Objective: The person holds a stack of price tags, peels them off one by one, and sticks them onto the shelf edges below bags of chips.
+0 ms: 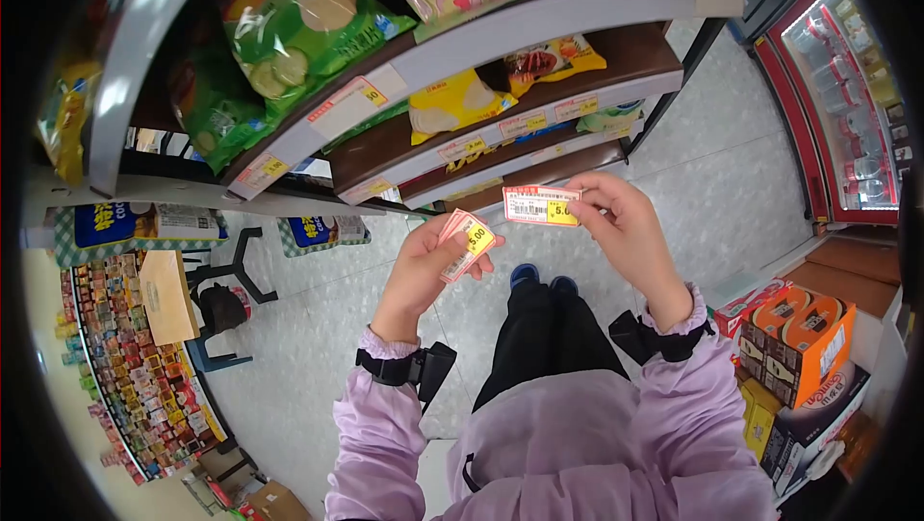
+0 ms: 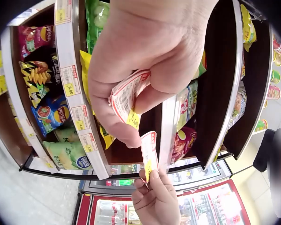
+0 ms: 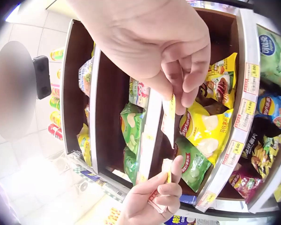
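Price tags (image 1: 527,205) | pinched in both hands (image 1: 414,266) (image 1: 630,223) | several left, one right

The price tag (image 1: 542,206) in my right hand (image 1: 624,226) is white with a red band and yellow patch; the tags (image 1: 466,244) in my left hand (image 1: 418,263) match. My sleeves (image 1: 378,439) are lilac. At eleven o'clock there's a green crisp packet (image 1: 313,35); at nine, a blue bag (image 1: 144,224) with green-and-white check; at two, a red fridge frame (image 1: 807,131).
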The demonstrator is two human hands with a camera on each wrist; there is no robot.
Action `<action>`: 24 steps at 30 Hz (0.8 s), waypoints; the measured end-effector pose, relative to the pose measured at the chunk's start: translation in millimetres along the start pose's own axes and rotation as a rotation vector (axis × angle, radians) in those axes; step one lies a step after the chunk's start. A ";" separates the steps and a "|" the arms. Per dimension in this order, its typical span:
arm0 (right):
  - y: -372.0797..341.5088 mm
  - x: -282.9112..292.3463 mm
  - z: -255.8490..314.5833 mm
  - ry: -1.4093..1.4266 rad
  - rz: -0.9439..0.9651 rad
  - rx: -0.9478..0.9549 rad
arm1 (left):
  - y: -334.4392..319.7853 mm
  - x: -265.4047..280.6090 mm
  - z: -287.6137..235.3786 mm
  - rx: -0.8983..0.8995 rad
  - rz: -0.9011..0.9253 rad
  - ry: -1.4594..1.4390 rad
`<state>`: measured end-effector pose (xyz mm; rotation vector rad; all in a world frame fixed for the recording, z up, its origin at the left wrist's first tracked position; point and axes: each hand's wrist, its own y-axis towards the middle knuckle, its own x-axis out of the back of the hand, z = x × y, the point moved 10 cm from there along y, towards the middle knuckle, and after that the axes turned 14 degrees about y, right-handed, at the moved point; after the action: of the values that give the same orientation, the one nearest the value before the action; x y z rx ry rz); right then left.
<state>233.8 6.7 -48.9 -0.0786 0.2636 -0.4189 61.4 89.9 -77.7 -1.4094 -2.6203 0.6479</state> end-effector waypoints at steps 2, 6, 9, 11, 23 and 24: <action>9.0 2.0 -13.9 -0.071 0.007 -0.002 | 4.4 7.4 5.3 0.028 -0.018 0.021; 25.7 -4.3 -27.4 -0.070 0.015 0.070 | 15.1 22.1 19.9 0.058 -0.066 0.053; 33.4 -6.2 -42.7 -0.076 0.000 0.100 | 24.3 31.5 28.8 0.061 -0.129 0.025; 38.2 -3.7 -50.4 -0.088 -0.012 0.144 | 30.0 35.9 38.4 0.048 -0.127 0.094; 65.1 -15.7 -99.3 -0.050 -0.015 0.122 | 55.0 48.3 55.1 -0.100 -0.152 0.346; 66.5 -16.2 -106.6 -0.059 -0.006 0.072 | 57.5 49.0 56.3 -0.107 -0.153 0.355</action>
<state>216.9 71.7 -156.4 -0.0215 0.1897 -0.4306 62.4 139.5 -157.8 -1.2014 -2.4734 0.2178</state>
